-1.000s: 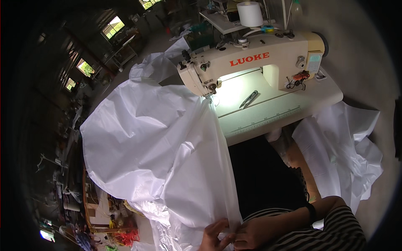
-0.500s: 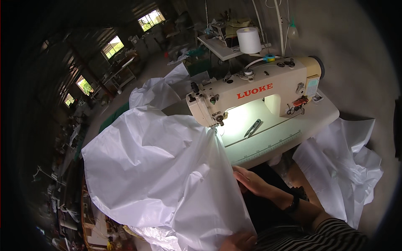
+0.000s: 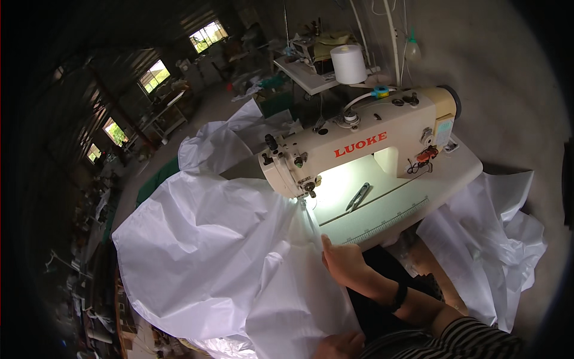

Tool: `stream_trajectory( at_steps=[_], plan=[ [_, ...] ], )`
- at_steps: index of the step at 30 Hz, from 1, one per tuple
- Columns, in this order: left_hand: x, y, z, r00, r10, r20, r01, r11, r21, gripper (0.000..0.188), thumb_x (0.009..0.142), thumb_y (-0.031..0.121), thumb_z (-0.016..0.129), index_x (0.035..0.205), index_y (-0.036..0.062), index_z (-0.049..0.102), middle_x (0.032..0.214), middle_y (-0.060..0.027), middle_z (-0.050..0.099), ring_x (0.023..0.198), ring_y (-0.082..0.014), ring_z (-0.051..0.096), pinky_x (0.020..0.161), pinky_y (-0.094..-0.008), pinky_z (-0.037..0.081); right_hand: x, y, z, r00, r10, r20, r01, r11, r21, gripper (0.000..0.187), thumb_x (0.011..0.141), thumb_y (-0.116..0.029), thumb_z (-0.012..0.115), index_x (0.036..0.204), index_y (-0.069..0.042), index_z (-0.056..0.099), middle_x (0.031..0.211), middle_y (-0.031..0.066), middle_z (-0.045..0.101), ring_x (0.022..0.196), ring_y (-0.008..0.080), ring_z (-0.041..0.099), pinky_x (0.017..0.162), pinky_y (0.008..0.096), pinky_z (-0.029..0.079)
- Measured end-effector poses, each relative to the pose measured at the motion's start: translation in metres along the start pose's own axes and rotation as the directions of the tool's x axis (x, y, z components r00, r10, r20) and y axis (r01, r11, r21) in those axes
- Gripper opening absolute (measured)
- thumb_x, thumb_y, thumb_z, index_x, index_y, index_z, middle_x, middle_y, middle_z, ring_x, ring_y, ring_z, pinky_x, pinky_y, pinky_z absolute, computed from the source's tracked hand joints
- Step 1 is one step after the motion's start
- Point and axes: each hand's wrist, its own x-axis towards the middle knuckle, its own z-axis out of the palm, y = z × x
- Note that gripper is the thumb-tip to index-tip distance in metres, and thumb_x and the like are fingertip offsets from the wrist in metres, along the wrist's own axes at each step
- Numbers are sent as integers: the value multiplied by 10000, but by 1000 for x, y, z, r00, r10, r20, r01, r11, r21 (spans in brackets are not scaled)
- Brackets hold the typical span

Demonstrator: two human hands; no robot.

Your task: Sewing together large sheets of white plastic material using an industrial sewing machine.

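A large sheet of thin, shiny white fabric spreads over the left side, one edge lying under the presser foot of a white sewing machine. My right hand is closed on the sheet's right edge, a short way in front of the needle, with the thumb uppermost. Low in the picture, my left hand rests curled at the same edge, nearer to me. Its fingers are partly hidden and cut off by the frame. A pair of thread snips lies on the lit machine bed.
More white fabric hangs in folds at the right, beside the machine table. A white thread cone stands behind the machine, near another table. The cluttered workshop stretches off to the left.
My right hand has moved up along the fabric edge toward the needle and now grips the edge rather than lying extended beside it. The left hand stays low. The view has shifted slightly.
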Motion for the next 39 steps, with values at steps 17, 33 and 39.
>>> stream_trajectory(
  at_steps=[17,33,39],
  plan=[
    [-8,-14,5,998,-57,5,57,998,6,127,710,1,636,781,60,547,673,-101,490,549,-290,525,485,-403,429,48,-13,28,995,69,78,-51,976,-212,500,839,-80,616,1333,-15,579,595,-39,609,506,126,602,420,285,416],
    [55,-54,19,969,-228,-97,247,923,294,142,754,90,654,892,100,621,805,-66,626,594,-253,634,524,-355,530,73,4,11,983,-34,180,49,996,-79,608,816,-49,641,1385,74,467,647,16,649,546,183,643,441,324,466],
    [71,-48,45,939,-322,-123,344,867,361,160,793,73,613,953,68,628,830,-78,603,616,-250,634,535,-354,526,45,14,14,996,-22,88,14,996,91,599,825,-13,622,1387,85,442,647,72,644,574,249,664,481,372,496]
  ],
)
